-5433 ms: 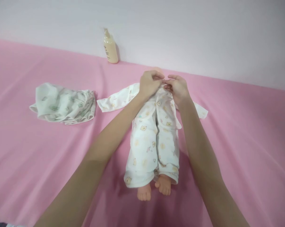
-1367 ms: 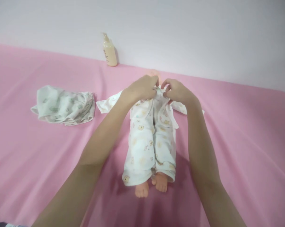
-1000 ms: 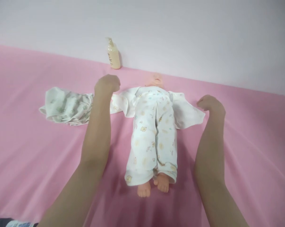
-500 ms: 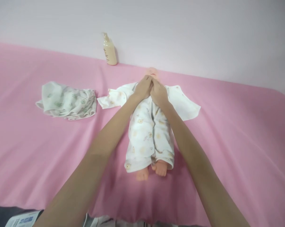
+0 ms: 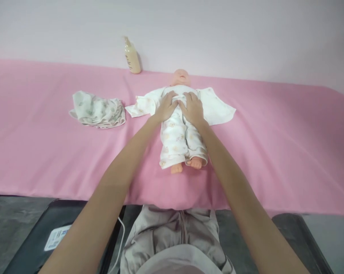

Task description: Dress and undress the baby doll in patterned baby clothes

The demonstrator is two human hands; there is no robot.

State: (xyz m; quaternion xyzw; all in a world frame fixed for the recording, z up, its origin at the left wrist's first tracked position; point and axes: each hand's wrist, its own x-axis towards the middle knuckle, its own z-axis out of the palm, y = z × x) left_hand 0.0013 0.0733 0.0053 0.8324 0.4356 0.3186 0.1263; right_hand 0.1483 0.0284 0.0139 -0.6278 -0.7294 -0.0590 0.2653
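A baby doll lies on its back with its bare feet toward me. It is dressed in a white printed baby outfit; the sleeves spread out to both sides, the one on the right wide and flat. Across the doll's belly, my left hand rests on the cloth, fingers extended and thumb turned inward. Beside it my right hand lies on the same cloth with its fingers apart. The two thumbs come close to each other over the middle. Cloth under the palms is hidden.
A crumpled white printed cloth lies left of the doll on the pink sheet. A cream pump bottle stands against the wall at the back. Below the table edge are a black seat and a white cable.
My hands were together near the doll's neck; they have moved down to the belly and spread apart. The view has shifted, showing more of the table's front edge and my lap.
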